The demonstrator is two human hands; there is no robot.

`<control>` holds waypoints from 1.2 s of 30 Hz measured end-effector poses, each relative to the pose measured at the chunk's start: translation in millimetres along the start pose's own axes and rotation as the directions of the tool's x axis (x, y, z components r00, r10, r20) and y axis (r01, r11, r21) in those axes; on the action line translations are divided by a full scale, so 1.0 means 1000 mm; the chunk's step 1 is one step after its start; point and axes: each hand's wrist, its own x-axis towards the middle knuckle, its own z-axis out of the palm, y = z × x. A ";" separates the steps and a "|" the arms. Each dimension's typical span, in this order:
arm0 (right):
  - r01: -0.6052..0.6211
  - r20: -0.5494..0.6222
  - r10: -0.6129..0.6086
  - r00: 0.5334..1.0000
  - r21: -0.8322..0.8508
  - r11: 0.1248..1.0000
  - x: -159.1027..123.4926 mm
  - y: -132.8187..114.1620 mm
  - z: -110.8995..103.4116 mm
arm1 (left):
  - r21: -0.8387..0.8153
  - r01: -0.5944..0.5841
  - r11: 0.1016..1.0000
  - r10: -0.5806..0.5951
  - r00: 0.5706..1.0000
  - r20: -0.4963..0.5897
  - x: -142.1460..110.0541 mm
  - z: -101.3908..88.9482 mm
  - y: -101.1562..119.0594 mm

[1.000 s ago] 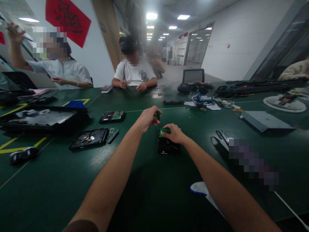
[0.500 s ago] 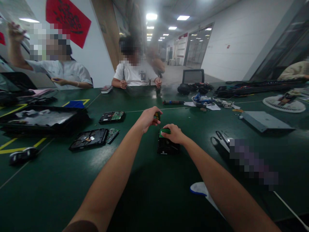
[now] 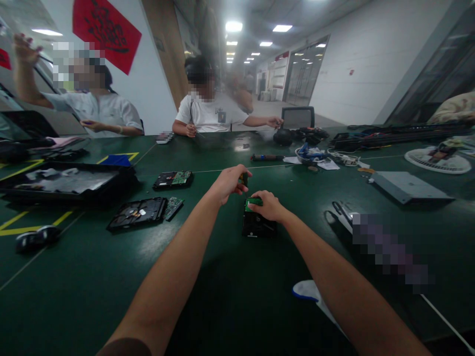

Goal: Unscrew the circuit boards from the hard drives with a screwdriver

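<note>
On the table in front of me lies a black hard drive (image 3: 259,228), with a green circuit board (image 3: 254,201) at its far end. My right hand (image 3: 267,205) rests over the drive, thumb and fingers closed on the board's edge. Just to the left and slightly farther off, my left hand (image 3: 233,182) is raised above the table. Its curled fingers pinch a small dark green and yellow piece (image 3: 244,179), mostly hidden, whose kind I cannot make out. Part of the drive's right side is covered by my right hand.
To the left lie another hard drive (image 3: 172,179), an open drive casing (image 3: 138,213) with a loose circuit board (image 3: 174,208), a black tray (image 3: 67,183) and a mouse (image 3: 37,239). At right are a flat metal box (image 3: 410,187) and a white fan grille (image 3: 437,160). Two people sit opposite.
My hands and the drive stay almost in place; the left hand's piece has turned slightly. The person opposite has stretched an arm out toward the dark items on the table's far side.
</note>
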 end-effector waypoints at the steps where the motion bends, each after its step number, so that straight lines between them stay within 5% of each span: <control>1: -0.002 -0.003 0.002 1.000 -0.001 1.000 0.000 0.000 0.000 | -0.013 0.006 1.000 -0.005 1.000 0.026 0.000 0.000 -0.001; 19: -0.003 -0.024 0.003 1.000 -0.009 1.000 -0.001 0.000 0.002 | -0.106 0.054 0.993 -0.048 0.997 0.063 0.001 0.002 0.000; 36: 0.003 -0.023 -0.004 1.000 -0.006 1.000 -0.002 -0.002 -0.001 | -0.003 -0.025 1.000 0.026 0.999 0.046 0.000 -0.001 0.001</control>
